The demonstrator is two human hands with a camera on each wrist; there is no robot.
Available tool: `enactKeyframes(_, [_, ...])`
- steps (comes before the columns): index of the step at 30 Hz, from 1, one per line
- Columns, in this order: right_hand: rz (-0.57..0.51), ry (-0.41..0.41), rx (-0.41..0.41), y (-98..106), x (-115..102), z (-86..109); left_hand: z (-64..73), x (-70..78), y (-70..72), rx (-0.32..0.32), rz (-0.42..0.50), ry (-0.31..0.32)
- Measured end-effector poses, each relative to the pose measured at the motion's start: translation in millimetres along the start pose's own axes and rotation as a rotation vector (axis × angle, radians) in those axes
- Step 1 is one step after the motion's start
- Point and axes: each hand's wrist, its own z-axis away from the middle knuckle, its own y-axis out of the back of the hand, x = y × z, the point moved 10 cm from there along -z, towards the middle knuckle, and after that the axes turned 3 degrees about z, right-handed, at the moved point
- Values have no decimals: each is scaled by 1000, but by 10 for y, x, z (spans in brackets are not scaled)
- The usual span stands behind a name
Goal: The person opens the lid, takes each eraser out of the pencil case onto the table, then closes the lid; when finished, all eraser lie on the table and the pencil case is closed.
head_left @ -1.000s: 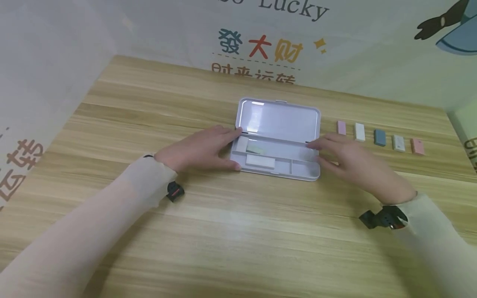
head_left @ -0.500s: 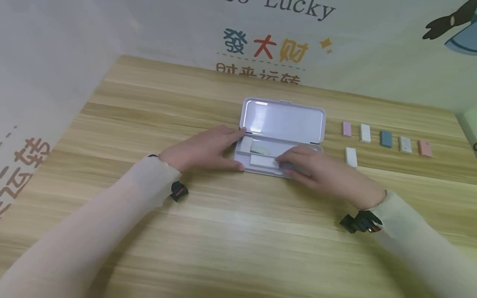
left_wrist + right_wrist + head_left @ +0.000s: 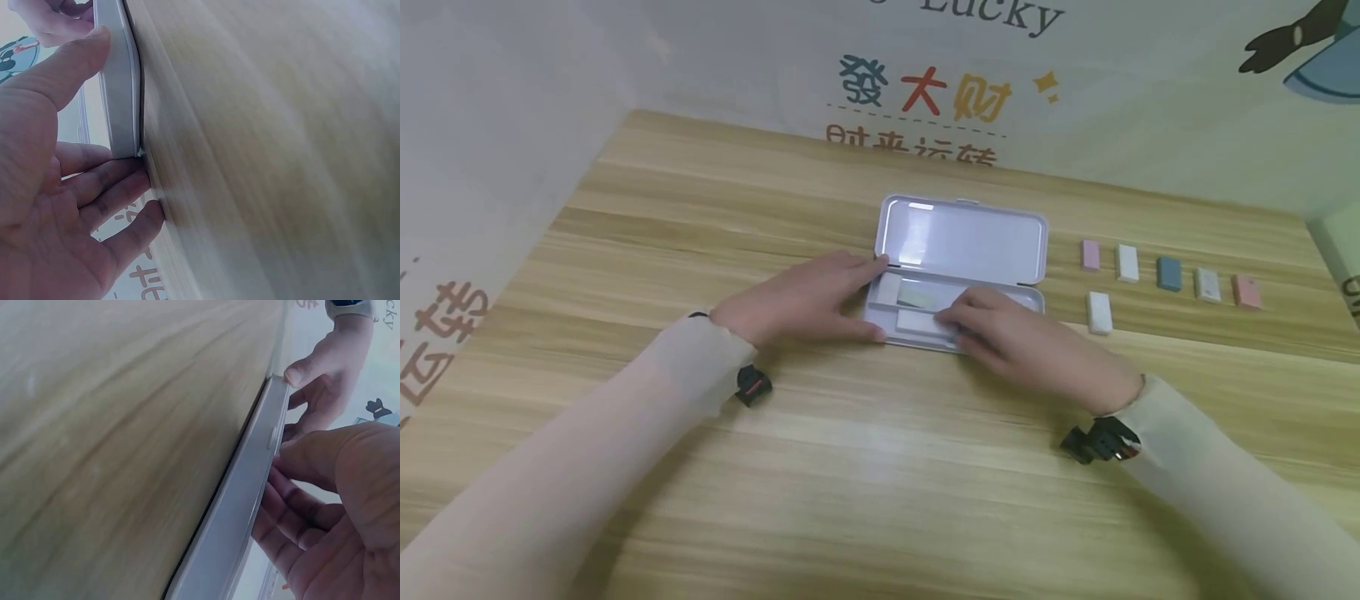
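Note:
A pale lilac pencil case [image 3: 970, 242] lies with its lid raised. My left hand [image 3: 801, 304] holds its left end, thumb at the front corner and index finger by the hinge. In the left wrist view that thumb lies against the case wall [image 3: 120, 87]. My right hand [image 3: 1030, 346] reaches into the front compartment, thumb and fingertips at the right end of a white eraser [image 3: 916, 321], apparently pinching it. The hand hides the compartment's right part. Another white eraser [image 3: 890, 288] and a pale green piece [image 3: 916, 298] lie in the back compartment.
Right of the case stands a row of blocks like erasers: lilac [image 3: 1091, 256], white [image 3: 1127, 263], blue [image 3: 1168, 273], whitish [image 3: 1207, 285] and pink [image 3: 1247, 292]. A white block [image 3: 1099, 313] lies in front of them. A printed cloth [image 3: 737, 67] hangs behind the table.
My right hand has moved left from the case's right edge into the front compartment, uncovering the white block to the right. My left hand stays at the left end.

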Motion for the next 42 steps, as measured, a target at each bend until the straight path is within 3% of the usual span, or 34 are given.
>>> enactKeyframes(11, [-25, -23, 26, -29, -19, -36, 9, 8, 3, 3, -5, -15])
enactKeyframes(34, [-6, -50, -15, -24, -90, -104, -6, 2, 1, 12, -11, -18])
enactKeyframes(39, [11, -27, -40, -11, -120, -114, 4, 7, 3, 11, -11, -18])
enactKeyframes(42, [8, 28, -38, 6, -157, -122, 3, 0, -4, 9, -10, -18])
